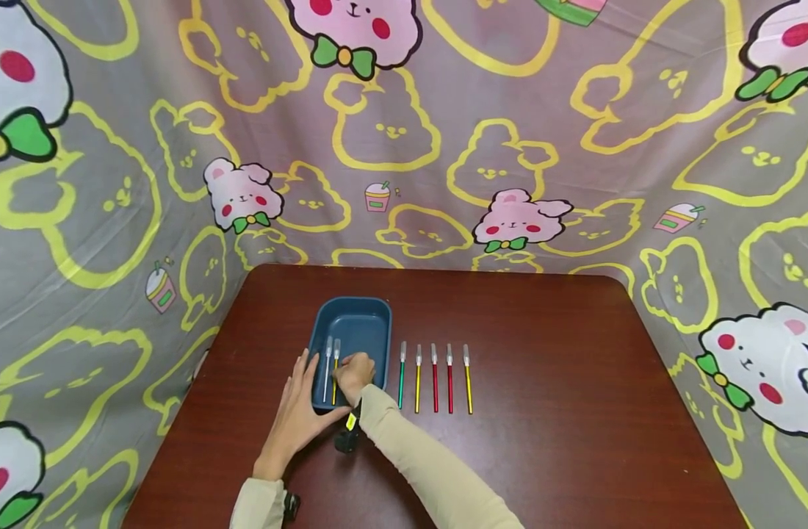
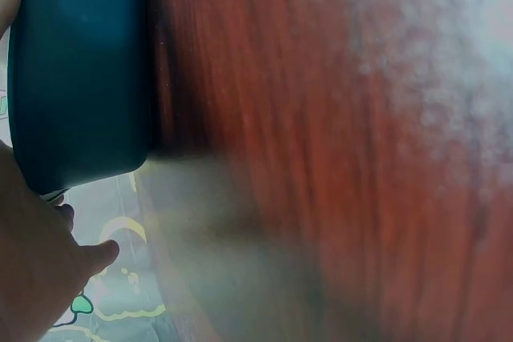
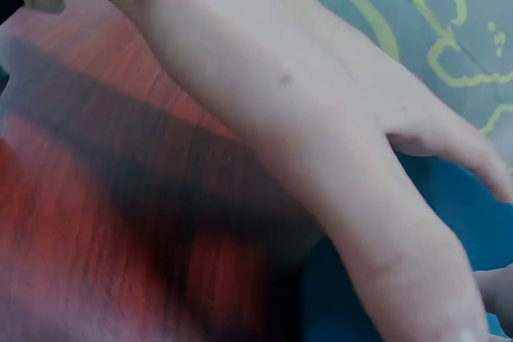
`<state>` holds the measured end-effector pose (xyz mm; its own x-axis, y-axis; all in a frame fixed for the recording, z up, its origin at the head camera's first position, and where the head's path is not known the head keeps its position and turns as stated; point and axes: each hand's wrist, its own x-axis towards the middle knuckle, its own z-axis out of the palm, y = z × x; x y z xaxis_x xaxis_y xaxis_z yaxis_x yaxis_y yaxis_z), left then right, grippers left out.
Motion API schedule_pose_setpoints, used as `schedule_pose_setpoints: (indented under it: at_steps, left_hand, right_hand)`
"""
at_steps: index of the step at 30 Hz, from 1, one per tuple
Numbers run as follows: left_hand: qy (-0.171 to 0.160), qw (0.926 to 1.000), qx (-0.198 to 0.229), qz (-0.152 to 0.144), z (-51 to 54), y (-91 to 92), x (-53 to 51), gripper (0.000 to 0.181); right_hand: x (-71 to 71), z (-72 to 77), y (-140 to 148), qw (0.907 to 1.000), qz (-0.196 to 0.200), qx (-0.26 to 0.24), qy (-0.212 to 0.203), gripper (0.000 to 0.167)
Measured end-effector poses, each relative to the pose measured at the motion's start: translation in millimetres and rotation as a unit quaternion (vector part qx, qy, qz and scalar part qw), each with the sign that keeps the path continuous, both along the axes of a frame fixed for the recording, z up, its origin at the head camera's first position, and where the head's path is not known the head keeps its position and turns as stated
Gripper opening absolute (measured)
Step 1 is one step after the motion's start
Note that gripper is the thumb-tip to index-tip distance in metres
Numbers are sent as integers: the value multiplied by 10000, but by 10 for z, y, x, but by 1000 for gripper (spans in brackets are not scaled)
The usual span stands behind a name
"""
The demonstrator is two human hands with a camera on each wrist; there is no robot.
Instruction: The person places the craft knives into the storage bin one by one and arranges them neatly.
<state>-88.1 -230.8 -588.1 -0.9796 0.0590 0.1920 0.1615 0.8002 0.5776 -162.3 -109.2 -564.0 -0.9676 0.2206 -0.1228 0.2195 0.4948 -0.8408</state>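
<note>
A blue rectangular tray (image 1: 358, 305) holds two slim craft knives with clear caps, one silver (image 1: 327, 371) and one yellow (image 1: 336, 362). My left hand (image 1: 300, 411) rests against the tray's near-left corner, fingers straight along the left side and thumb spread along the near edge. Inside the tray, my right hand (image 1: 355, 376) is curled, its fingertips at the yellow knife's handle; the grip itself is partly hidden. The left wrist view shows the tray's outer wall (image 2: 80, 70). Much of the right wrist view is filled by the left hand (image 3: 337, 142).
Right of the tray, several capped craft knives lie in a row: a green one (image 1: 401, 378), a yellow one (image 1: 418, 382), two red ones (image 1: 435, 382) and another yellow one (image 1: 469, 382). The brown table (image 1: 543, 441) is surrounded by a patterned cloth (image 1: 391, 220).
</note>
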Motion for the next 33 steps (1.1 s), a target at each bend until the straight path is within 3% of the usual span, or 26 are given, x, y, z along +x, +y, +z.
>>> schedule_pose_setpoints:
  at_steps: [7,17,33]
  left_hand:
    - [-162,9999,47,26,-12,-3,-3,124]
    - [-268,9996,-56,68,-18,10,-19,125]
    - [-336,9993,52,128,-10,18,-20,125]
  right_hand:
    - [-29,69,160,9998,146,-160,-3,16]
    - [127,328,495,9914,767,-940,498,21]
    - [227,429,1095,9792,811,-1642,872,24]
